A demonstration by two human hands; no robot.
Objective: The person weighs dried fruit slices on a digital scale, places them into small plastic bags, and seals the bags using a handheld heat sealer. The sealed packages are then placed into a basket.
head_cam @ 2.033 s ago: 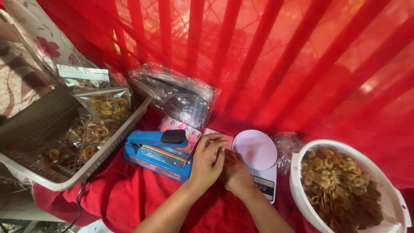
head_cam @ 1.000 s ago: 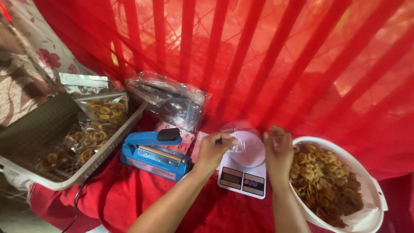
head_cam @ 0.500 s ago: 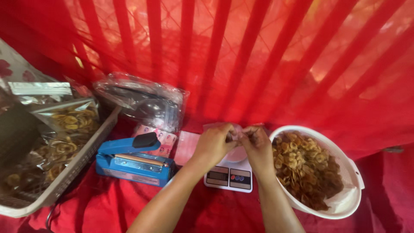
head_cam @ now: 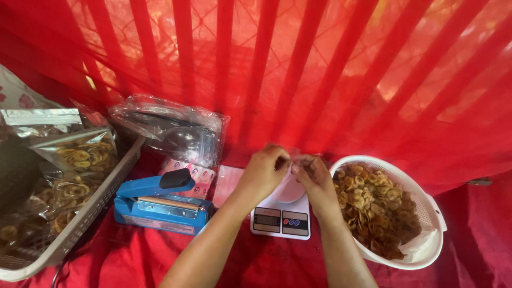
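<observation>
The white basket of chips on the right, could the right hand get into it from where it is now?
Probably yes. The right hand sits right beside the white basket, whose top is open, with nothing between them. It is pinching something small with the left hand over the scale, though.

We count two hands: one left hand (head_cam: 262, 173) and one right hand (head_cam: 314, 180), meeting at the centre. One digital scale (head_cam: 281, 221) sits at six o'clock, one blue heat sealer (head_cam: 160, 205) at eight, one white colander of chips (head_cam: 426, 213) at four, one grey basket (head_cam: 80, 224) at nine, and one stack of clear bags (head_cam: 176, 125) at ten.
</observation>
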